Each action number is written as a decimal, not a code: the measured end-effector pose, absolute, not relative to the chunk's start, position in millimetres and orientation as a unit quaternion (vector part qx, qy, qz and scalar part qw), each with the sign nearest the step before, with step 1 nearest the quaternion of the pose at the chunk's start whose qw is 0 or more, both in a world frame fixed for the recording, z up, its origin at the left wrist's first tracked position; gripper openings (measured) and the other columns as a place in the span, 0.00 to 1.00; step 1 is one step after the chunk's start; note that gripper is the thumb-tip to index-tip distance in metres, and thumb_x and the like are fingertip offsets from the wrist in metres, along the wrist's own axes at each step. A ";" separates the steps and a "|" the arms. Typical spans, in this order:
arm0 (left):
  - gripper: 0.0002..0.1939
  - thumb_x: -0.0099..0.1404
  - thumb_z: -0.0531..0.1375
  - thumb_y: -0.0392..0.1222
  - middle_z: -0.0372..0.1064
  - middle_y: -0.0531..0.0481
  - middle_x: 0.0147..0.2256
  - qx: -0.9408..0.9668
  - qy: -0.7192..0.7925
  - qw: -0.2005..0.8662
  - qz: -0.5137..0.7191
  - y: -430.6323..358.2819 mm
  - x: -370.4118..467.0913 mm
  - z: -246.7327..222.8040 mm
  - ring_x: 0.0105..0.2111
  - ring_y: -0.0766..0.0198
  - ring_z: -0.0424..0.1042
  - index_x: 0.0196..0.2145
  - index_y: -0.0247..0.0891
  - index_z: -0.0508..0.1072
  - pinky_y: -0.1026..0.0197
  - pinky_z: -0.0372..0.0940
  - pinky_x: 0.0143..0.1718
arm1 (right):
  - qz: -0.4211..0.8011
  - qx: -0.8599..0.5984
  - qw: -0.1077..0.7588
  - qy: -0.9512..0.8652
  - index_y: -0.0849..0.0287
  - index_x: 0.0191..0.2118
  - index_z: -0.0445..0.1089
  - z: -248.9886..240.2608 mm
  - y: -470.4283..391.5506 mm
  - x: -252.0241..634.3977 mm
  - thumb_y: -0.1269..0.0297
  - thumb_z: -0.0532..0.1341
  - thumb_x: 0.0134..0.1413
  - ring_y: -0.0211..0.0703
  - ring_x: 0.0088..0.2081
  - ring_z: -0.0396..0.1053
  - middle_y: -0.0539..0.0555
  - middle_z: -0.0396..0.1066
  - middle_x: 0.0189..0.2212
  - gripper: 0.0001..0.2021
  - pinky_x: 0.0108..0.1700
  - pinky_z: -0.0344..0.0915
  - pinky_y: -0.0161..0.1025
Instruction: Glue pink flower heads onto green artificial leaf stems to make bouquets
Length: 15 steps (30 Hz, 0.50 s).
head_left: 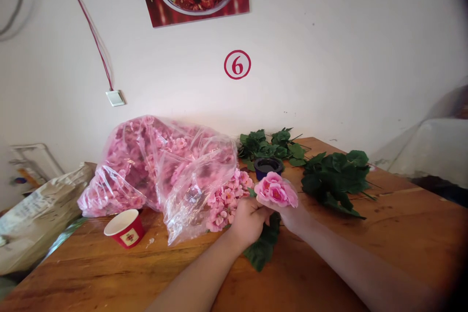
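A large pink artificial flower (277, 190) with a yellow centre faces me, held up between my two hands. My left hand (249, 220) is closed, its fingers curled in just below and left of the bloom. Petals cover most of the fingers of my right hand (291, 215), which is closed around the flower's base from the right. The stem is hidden by my hands. A dark green leaf (262, 248) hangs beneath them. Beside my left hand, smaller pink blossoms (224, 204) spill from a clear plastic bag (142, 165) full of similar flowers.
On the wooden table (329, 253), a dark round container (268, 166) stands behind the flower. Green leaf bunches lie at the back (266, 146) and right (338, 180). A red-and-white paper cup (125, 229) is at left. The white wall (329, 58) rises behind the table.
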<state>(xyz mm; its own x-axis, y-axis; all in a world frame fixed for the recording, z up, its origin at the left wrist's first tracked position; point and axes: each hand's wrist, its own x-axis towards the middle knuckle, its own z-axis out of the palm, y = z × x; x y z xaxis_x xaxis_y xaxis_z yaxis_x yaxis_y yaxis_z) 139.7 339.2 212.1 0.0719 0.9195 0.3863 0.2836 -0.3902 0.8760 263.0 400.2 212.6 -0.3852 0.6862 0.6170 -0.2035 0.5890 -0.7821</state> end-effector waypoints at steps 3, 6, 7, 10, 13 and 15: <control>0.17 0.60 0.55 0.37 0.63 0.53 0.15 0.658 0.464 0.310 0.505 338.7 140.0 213.1 0.18 0.70 0.60 0.14 0.35 0.66 0.65 0.55 0.25 | 0.418 -0.179 0.568 -0.686 0.50 0.50 0.63 222.1 395.3 263.8 0.62 0.70 0.43 0.44 0.36 0.70 0.51 0.70 0.38 0.27 0.39 0.69 0.41; 0.17 0.61 0.55 0.39 0.63 0.53 0.15 0.655 0.470 0.314 0.502 338.5 139.7 212.9 0.18 0.70 0.59 0.15 0.35 0.67 0.65 0.54 0.24 | 0.378 -0.180 0.581 -0.698 0.50 0.51 0.63 228.4 392.9 266.7 0.62 0.71 0.42 0.45 0.38 0.70 0.52 0.70 0.40 0.28 0.42 0.69 0.43; 0.18 0.61 0.55 0.40 0.63 0.53 0.15 0.654 0.471 0.317 0.499 338.7 139.4 212.7 0.18 0.70 0.59 0.15 0.35 0.67 0.65 0.54 0.24 | 0.367 -0.180 0.582 -0.703 0.50 0.50 0.64 229.7 392.7 267.6 0.62 0.70 0.44 0.45 0.39 0.70 0.53 0.70 0.41 0.26 0.42 0.68 0.43; 0.19 0.63 0.56 0.44 0.62 0.53 0.15 0.653 0.475 0.325 0.492 340.2 137.9 211.5 0.18 0.70 0.58 0.16 0.35 0.68 0.65 0.53 0.24 | 0.346 -0.172 0.571 -0.724 0.51 0.43 0.69 231.4 394.1 268.8 0.60 0.67 0.49 0.47 0.42 0.70 0.54 0.71 0.41 0.14 0.44 0.67 0.44; 0.19 0.63 0.56 0.45 0.62 0.54 0.16 0.655 0.480 0.329 0.482 342.1 136.4 209.9 0.19 0.70 0.58 0.17 0.35 0.68 0.65 0.54 0.24 | 0.346 -0.150 0.558 -0.739 0.53 0.37 0.70 231.2 396.5 267.8 0.59 0.63 0.53 0.47 0.41 0.69 0.53 0.70 0.38 0.06 0.45 0.66 0.44; 0.18 0.63 0.56 0.45 0.63 0.54 0.17 0.654 0.491 0.322 0.477 342.4 136.3 210.3 0.19 0.70 0.58 0.18 0.35 0.68 0.65 0.54 0.24 | 0.351 -0.149 0.549 -0.744 0.53 0.37 0.69 230.0 397.7 266.3 0.58 0.62 0.55 0.46 0.41 0.69 0.53 0.69 0.37 0.06 0.45 0.66 0.44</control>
